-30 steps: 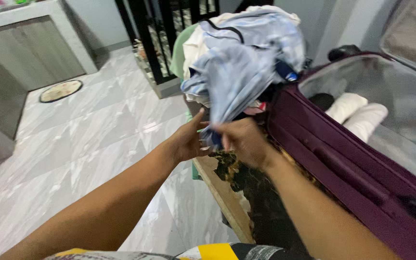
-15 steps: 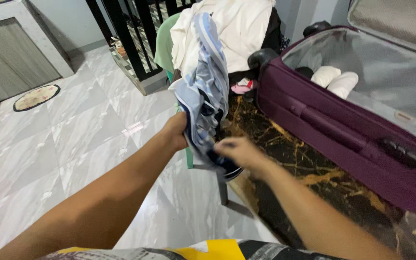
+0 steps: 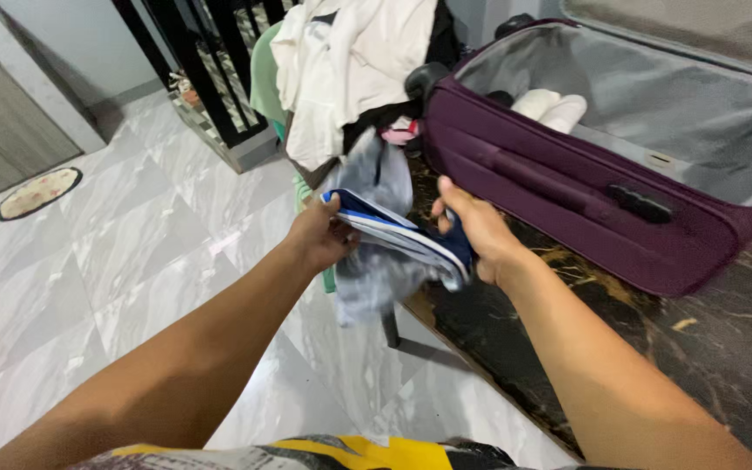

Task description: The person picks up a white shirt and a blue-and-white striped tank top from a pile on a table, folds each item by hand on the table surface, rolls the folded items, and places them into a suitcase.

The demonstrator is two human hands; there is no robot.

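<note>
While the left hand [image 3: 319, 237] pinches one end of a light blue garment [image 3: 385, 231] with a dark blue and white band, the right hand [image 3: 476, 231] closes its grip on the other end, so the cloth stretches between them just above the tabletop's edge, its loose part hanging down at 6 o'clock. The tabletop [image 3: 724, 348] is dark marble with gold veins and a pale wooden edge. On it, at 2 o'clock from the hands, lies an open purple suitcase [image 3: 567, 187] with grey lining, and white rolled pieces [image 3: 550, 106] rest inside. At 12 o'clock a green chair [image 3: 265, 83] carries a heap of white clothes [image 3: 350, 61]. The floor [image 3: 132, 252] is glossy grey-white marble tile. A black metal gate [image 3: 189, 61] stands at 11 o'clock, and a small oval mat [image 3: 38, 192] lies at 9 o'clock beside a grey cabinet [image 3: 2, 130].
</note>
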